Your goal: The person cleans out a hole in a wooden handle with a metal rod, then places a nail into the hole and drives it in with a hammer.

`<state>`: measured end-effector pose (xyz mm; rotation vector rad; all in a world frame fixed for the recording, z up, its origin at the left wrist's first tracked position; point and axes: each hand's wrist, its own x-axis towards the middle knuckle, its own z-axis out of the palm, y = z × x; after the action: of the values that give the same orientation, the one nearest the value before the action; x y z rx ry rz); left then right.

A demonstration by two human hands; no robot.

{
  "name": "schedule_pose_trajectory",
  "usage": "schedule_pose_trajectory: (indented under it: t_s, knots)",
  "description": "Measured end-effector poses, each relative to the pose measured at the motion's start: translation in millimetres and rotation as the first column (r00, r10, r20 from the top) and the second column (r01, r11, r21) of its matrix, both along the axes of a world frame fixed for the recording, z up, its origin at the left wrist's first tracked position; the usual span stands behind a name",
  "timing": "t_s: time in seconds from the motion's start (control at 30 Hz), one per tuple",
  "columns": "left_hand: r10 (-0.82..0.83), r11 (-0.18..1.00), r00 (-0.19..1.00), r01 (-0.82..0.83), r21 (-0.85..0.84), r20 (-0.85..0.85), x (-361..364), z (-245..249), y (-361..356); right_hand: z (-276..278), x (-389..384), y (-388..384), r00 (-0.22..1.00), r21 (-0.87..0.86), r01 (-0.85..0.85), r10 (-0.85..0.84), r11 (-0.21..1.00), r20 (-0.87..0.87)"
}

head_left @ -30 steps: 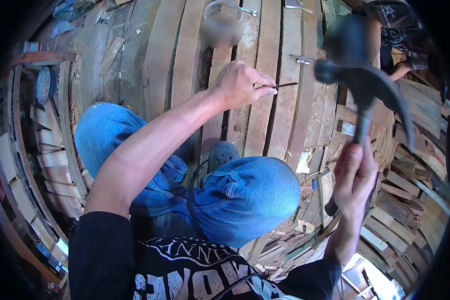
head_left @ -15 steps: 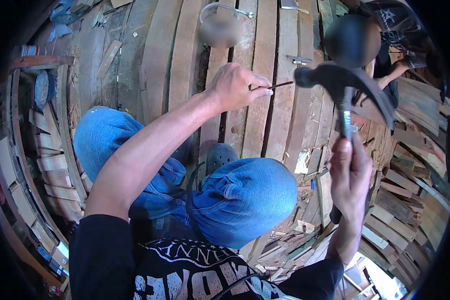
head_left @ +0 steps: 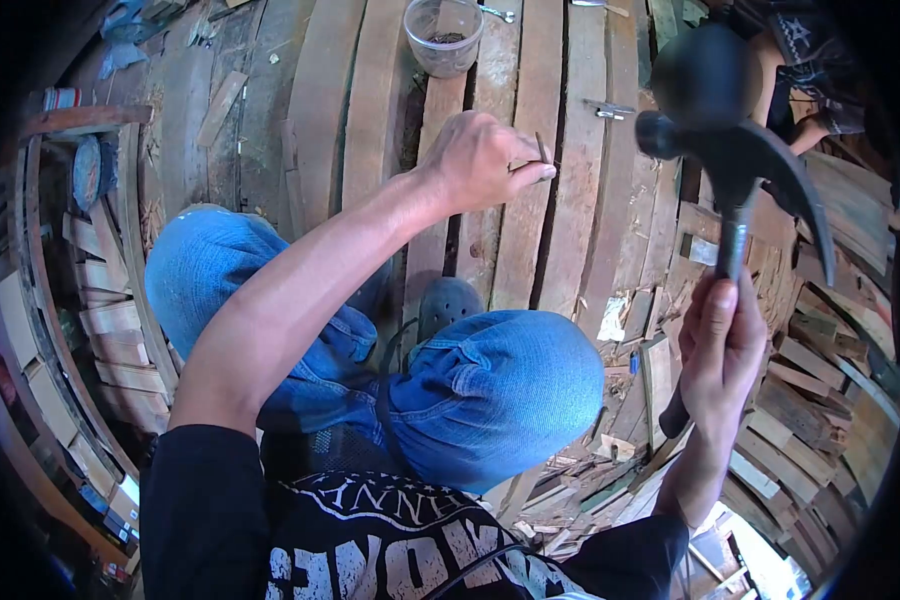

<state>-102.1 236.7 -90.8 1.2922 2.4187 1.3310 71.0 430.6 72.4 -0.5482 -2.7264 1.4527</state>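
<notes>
My left hand (head_left: pixel 478 165) is closed over the wooden planks (head_left: pixel 580 190), with a thin dark nail (head_left: pixel 541 147) pinched between thumb and fingers. One end of the nail sticks out past the fingertips, toward the top of the view; the rest is hidden in the grip. On the right, my right hand (head_left: pixel 725 340) wraps around the handle of a claw hammer (head_left: pixel 750 165). The hammer is raised, its round face toward the left and its claw curving down on the right. Hammer and nail are apart.
A clear plastic tub (head_left: pixel 444 60) with small dark pieces inside stands beyond my left hand. Near it lie a wrench (head_left: pixel 500 14) and a small metal piece (head_left: pixel 610 110). Scrap wood (head_left: pixel 800 390) is heaped at right. Another person's arm (head_left: pixel 808 132) shows at top right.
The nail has swung from pointing right to pointing up the view. My right hand and the hammer have shifted right, farther from my left hand.
</notes>
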Motion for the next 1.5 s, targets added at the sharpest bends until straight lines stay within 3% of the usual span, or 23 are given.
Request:
schedule_pose_trajectory:
  t_s: [0.17,0.23,0.27,0.3,0.4,0.47,0.6,0.67,0.73,0.97,1.13,1.23,1.5]
  knots:
    - [-0.015,0.997,0.997,0.009,-0.077,-0.082,-10,11,-4,-26,-1,-3,0.995,-0.039,0.082,-0.084,0.996,-0.045]
    - [-0.044,0.972,0.995,0.022,-0.232,-0.091,-13,15,-7,-48,-4,-9,0.993,-0.080,0.084,-0.090,0.993,-0.080]
    - [-0.051,0.969,0.995,0.027,-0.246,-0.091,-14,15,-8,-57,-8,-16,0.990,-0.077,0.083,-0.091,0.994,-0.108]
    - [-0.036,0.976,0.997,0.020,-0.219,-0.071,-15,13,-9,-66,-9,-16,0.995,-0.059,0.098,-0.099,0.993,-0.018]
    - [-0.034,0.982,0.998,0.022,-0.188,-0.058,-13,15,-10,-111,-20,-30,0.991,-0.040,0.114,-0.117,0.993,-0.061]
    - [-0.053,0.983,0.998,0.049,-0.179,-0.015,-10,13,-14,-135,-24,-44,0.991,-0.124,0.125,-0.131,0.984,-0.036]
    - [-0.039,0.985,0.994,0.056,-0.161,0.106,-10,14,-20,-169,-44,-65,0.976,-0.178,0.108,-0.138,0.978,-0.166]
    - [-0.050,0.988,0.993,0.065,-0.141,0.103,-9,15,-23,-175,-54,-75,0.976,-0.267,0.163,-0.195,0.950,-0.097]
    - [-0.006,0.978,0.967,0.059,-0.200,0.255,-15,17,-24,-188,-69,-81,0.964,-0.422,0.162,-0.235,0.892,-0.127]
    - [0.034,0.965,0.945,0.053,-0.256,0.326,-16,24,-28,-204,-77,-93,0.946,-0.470,0.254,-0.319,0.845,-0.062]
    - [-0.063,0.972,0.977,0.107,-0.211,0.204,-18,31,-29,-207,-78,-96,0.939,-0.444,0.232,-0.318,0.866,-0.129]
    - [-0.005,0.938,0.964,0.096,-0.332,0.265,-20,42,-29,-204,-78,-97,0.945,-0.448,0.222,-0.304,0.866,-0.119]
    - [-0.042,0.960,0.984,0.087,-0.265,0.171,-19,45,-30,-206,-80,-99,0.946,-0.458,0.232,-0.309,0.858,-0.099]
